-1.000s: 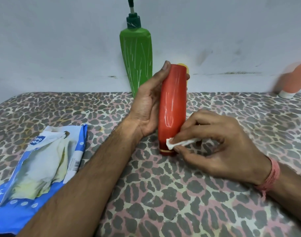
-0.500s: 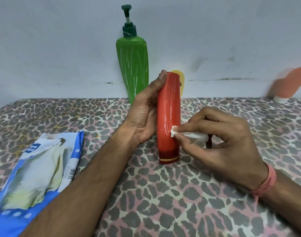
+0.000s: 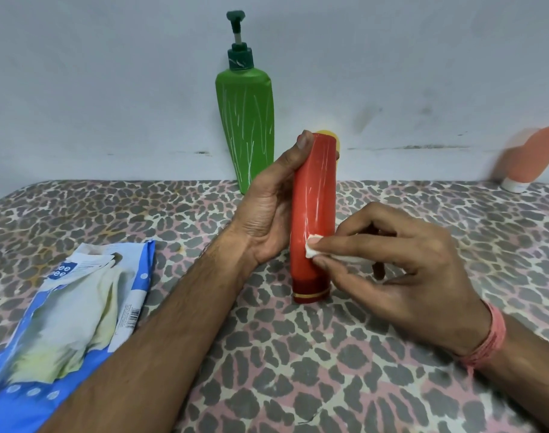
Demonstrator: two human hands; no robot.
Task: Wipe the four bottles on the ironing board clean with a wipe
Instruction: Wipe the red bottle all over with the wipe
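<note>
Red bottle (image 3: pixel 312 214): stands cap-down near the middle of the ironing board (image 3: pixel 329 354), long axis nearly upright, top leaning slightly to the right; dark red cap with a gold band at the bottom.
Bottles counted: four show, namely the red one, a green pump bottle (image 3: pixel 245 126) upright against the wall behind it, a yellow one (image 3: pixel 334 139) almost wholly hidden behind the red one's top, and an orange tube (image 3: pixel 530 160), blurred, leaning cap-down at the far right.
Wipe (image 3: pixel 316 250): one small white folded piece, pressed against the red bottle's lower right side.
Left hand (image 3: pixel 267 210): wrapped around the red bottle from the left, thumb up along its top, holding it steady.
Right hand (image 3: pixel 401 264): thumb and forefinger pinch the wipe; the other fingers curl loosely.
Wipe pack (image 3: pixel 64 314): one blue and white packet, lying flat at the left of the board, its flap open.
</note>
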